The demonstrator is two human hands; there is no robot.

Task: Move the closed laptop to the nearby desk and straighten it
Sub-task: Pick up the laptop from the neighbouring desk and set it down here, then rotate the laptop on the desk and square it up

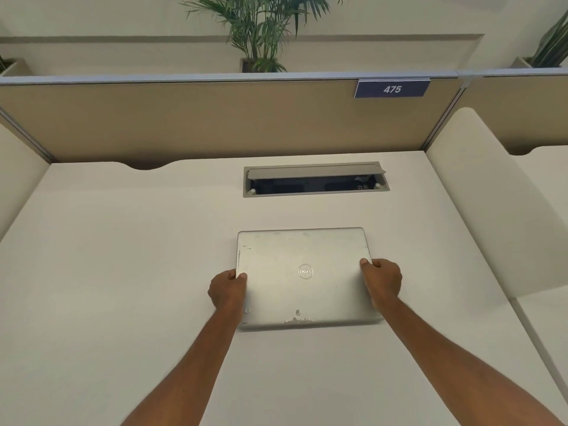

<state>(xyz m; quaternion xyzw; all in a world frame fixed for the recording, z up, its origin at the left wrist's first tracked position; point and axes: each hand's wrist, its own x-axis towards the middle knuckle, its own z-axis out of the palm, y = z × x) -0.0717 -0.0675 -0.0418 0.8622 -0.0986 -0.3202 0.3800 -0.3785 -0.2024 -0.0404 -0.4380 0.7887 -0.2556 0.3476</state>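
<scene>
Both hands, the left hand (pixel 229 289) and right hand (pixel 382 279), hold the sides of the closed laptop (pixel 302 276) on the tabletop (pixel 123 272). Turn it gently until its far edge lines up with the far wall.

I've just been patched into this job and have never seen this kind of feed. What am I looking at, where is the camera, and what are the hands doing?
There is no machine here: a person works with two bare hands. The single picture comes from a wide-angle camera worn on the head, looking forward and down, so the arms enter from the bottom edge.

The surface is a white cubicle desk. On it lies a closed silver laptop, roughly square to the desk edge. The left hand grips its left edge and the right hand its right edge, thumbs on the lid.

Behind it is a grey cable box with its flap open, then a beige partition with a blue plate reading 475. Potted palms stand beyond.
</scene>
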